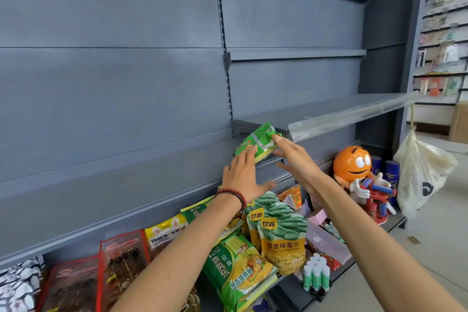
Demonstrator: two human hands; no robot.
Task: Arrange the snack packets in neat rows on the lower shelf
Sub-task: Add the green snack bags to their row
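A green snack packet (257,142) stands tilted on a narrow grey shelf (272,161), under the shelf with a clear price strip (336,119). My left hand (241,177), with a red bead bracelet on its wrist, touches the packet's lower left side with straight fingers. My right hand (295,158) has its fingers spread, and the fingertips touch the packet's right edge. Below my arms, the bottom shelf (291,286) holds a loose pile of packets. Among them are green noodle packs (238,268), broad-bean pouches (281,238), a yellow packet (168,232) and red-edged bags (121,263).
An orange candy-figure dispenser (354,170) and dark cans (392,172) stand at the right end of the bottom shelf. A white plastic bag (423,172) hangs beside the shelving. A pack of white-and-green glue sticks (316,273) lies at the shelf's front edge. The upper grey shelves hold nothing.
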